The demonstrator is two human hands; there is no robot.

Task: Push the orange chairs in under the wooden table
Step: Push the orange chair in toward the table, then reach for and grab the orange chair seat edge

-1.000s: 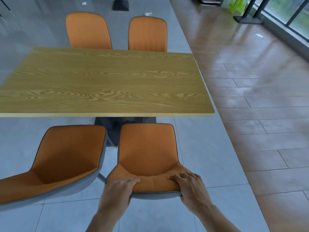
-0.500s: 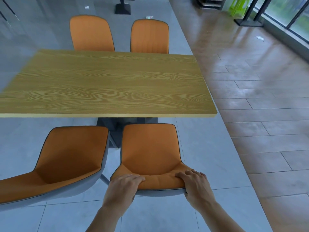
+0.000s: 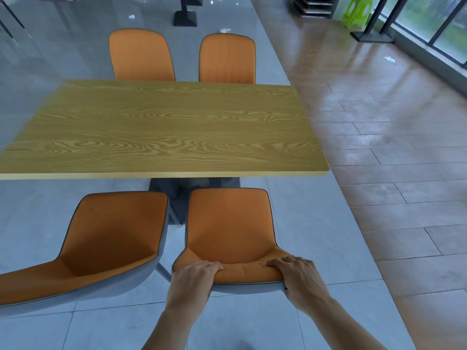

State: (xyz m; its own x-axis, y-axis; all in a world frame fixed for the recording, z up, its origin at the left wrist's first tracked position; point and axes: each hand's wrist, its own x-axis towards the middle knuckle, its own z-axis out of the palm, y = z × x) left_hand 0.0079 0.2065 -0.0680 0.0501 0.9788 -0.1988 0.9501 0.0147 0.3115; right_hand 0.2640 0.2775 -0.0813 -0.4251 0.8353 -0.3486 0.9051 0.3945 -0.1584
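Note:
The wooden table [image 3: 161, 127] fills the middle of the view. On its near side stands an orange chair [image 3: 228, 223], its seat front a short way out from the table edge. My left hand [image 3: 192, 280] and my right hand [image 3: 299, 276] both grip the top of this chair's backrest. A second orange chair [image 3: 111, 238] stands to its left, turned at an angle and further out from the table. Two more orange chairs [image 3: 141, 55] [image 3: 227, 59] sit at the far side, with only their backrests showing above the tabletop.
The table's dark pedestal base [image 3: 182, 190] shows beneath the near edge between the two chairs. Grey tile floor runs under the table; brown tile floor [image 3: 391, 160] lies to the right. Another table's black base [image 3: 185, 17] and a green stool [image 3: 356, 11] stand far behind.
The view has tilted up slightly, showing more of the room. Both hands keep their grip on the backrest; the chair's gap to the table looks about the same.

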